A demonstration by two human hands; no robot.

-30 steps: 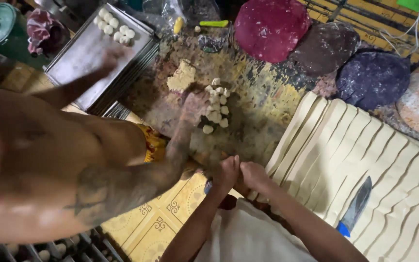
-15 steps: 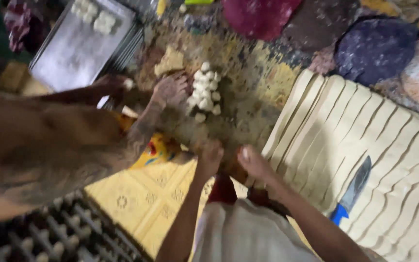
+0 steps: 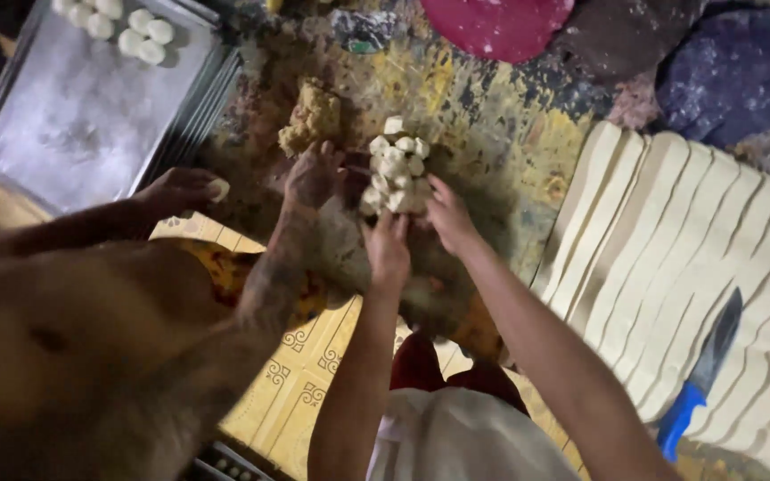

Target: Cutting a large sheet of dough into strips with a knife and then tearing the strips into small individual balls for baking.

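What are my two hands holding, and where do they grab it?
Both the left hand and right hand rest at the near edge of the pile of small dough pieces; whether fingers grip any piece cannot be told.

The dough pieces (image 3: 396, 169) were pale cream, as were the cut strips (image 3: 670, 258). The tray (image 3: 73, 134) was dull grey, the knife (image 3: 701, 379) had a bright blue handle and dark blade. The mat (image 3: 501, 116) was mottled yellow and brown. The floor tiles (image 3: 287, 374) were yellow with scroll patterns. One disc (image 3: 501, 22) was magenta, another (image 3: 741, 71) purple.
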